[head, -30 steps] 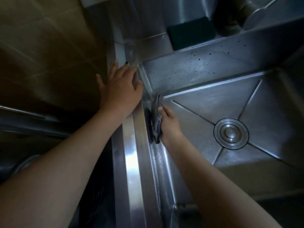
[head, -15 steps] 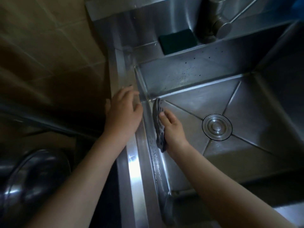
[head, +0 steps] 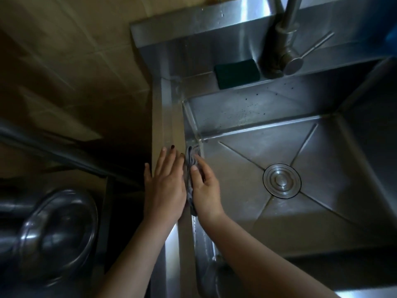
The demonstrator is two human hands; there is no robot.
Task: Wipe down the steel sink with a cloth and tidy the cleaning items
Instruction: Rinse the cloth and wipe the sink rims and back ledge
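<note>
Flanking one cloth (head: pixel 189 161): two hands (head: pixel 164 190) (head: pixel 207 190).

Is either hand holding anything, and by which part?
The right hand presses the grey cloth against the left wall of the sink, palm and fingers flat over its middle, no visible grip. The left hand holds nothing, resting flat on the rim.

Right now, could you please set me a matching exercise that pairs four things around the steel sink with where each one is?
Things:
1. crumpled grey cloth
2. dark green rectangular sponge
3. round steel drain cover
4. left hand

Places:
A. middle of the basin floor
B. flat on the left rim of the steel sink
C. back ledge, beside the steel faucet
D. pressed to the left inner wall by the right hand

Pairs: 1-D, 2-C, 3-A, 4-B
</note>
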